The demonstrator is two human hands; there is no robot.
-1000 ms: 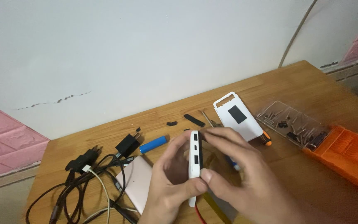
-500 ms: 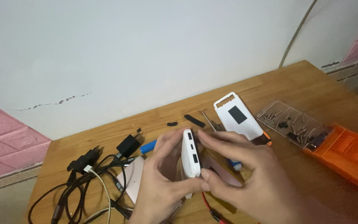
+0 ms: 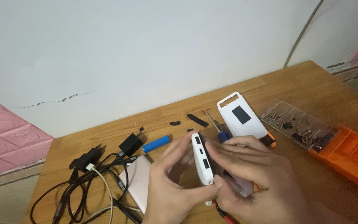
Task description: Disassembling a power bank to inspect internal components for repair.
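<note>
Both my hands hold a white power bank (image 3: 202, 164) on edge above the wooden table (image 3: 307, 85), its port side facing me. My left hand (image 3: 171, 186) cups it from the left and below. My right hand (image 3: 251, 174) grips it from the right, thumb against its lower end. Behind my hands lies a white cover panel (image 3: 239, 116) with a black patch. A blue cylindrical battery cell (image 3: 156, 144) lies left of the power bank.
A tangle of black and white cables and a black plug adapter (image 3: 130, 145) lies at the left. A pink flat device (image 3: 137, 182) sits by my left hand. A clear bit case (image 3: 297, 124) and an orange tool box (image 3: 349, 159) stand at the right. Small black parts (image 3: 197, 120) lie behind.
The power bank has tilted and shifted slightly left in my hands, and my fingers have changed their grip around it. The things on the table have stayed in place.
</note>
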